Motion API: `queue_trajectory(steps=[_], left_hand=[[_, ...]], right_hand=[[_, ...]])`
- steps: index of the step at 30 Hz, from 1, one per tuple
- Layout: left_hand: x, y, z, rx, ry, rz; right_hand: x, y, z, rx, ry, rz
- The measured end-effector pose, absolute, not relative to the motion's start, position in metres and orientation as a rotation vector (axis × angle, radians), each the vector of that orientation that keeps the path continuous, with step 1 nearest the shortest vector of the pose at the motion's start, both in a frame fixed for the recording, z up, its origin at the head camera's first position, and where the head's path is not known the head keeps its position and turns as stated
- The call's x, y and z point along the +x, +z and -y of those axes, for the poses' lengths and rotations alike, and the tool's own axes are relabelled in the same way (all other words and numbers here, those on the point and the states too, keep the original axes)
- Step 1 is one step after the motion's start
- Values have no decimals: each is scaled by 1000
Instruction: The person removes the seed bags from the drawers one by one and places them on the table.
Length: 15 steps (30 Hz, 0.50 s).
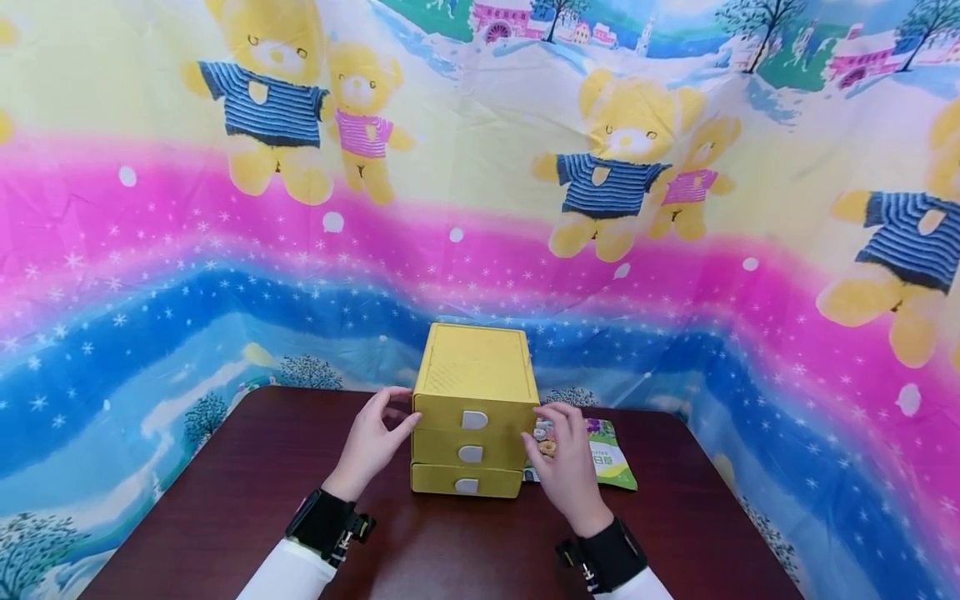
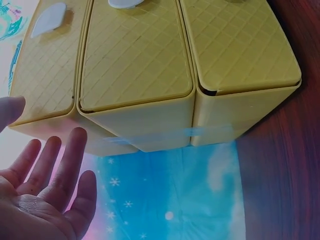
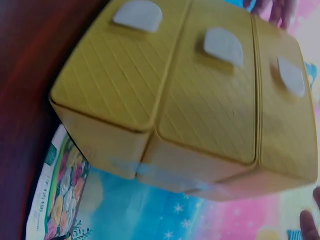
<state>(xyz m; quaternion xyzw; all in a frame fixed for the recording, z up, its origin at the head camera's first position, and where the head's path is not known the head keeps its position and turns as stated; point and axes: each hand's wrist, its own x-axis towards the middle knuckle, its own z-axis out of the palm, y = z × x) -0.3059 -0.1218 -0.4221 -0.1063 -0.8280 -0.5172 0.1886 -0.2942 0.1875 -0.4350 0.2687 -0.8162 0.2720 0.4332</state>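
Observation:
A yellow three-drawer storage box (image 1: 475, 367) stands on the dark table, each drawer front bearing a pale half-round pull (image 1: 474, 419). My left hand (image 1: 372, 442) is at the box's upper left corner, its fingers loosely spread. In the left wrist view those fingers (image 2: 62, 170) lie alongside the box's side wall, with a gap between. My right hand (image 1: 566, 467) is beside the right side, also with loosely bent fingers, and covers part of a flower-printed packet (image 1: 611, 458). Only a few right fingertips (image 3: 308, 225) show in the right wrist view, near the top drawer's edge.
The dark reddish table (image 1: 285, 475) reaches back to a hanging cloth (image 1: 465, 275) printed with bears and snowflakes. Clear tape (image 2: 195, 131) appears to run across the drawers' side. The packet lies flat right beside the box.

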Motion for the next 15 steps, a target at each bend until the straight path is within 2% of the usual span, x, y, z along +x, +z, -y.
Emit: queue_trajectory(steps=[6, 15], left_hand=[[-307, -425, 120, -301, -1458, 2366], [-309, -433, 118, -273, -1445, 2383]], right_hand=[[-286, -447, -178, 867, 557, 2057], [-285, -465, -164, 920, 530, 2360]])
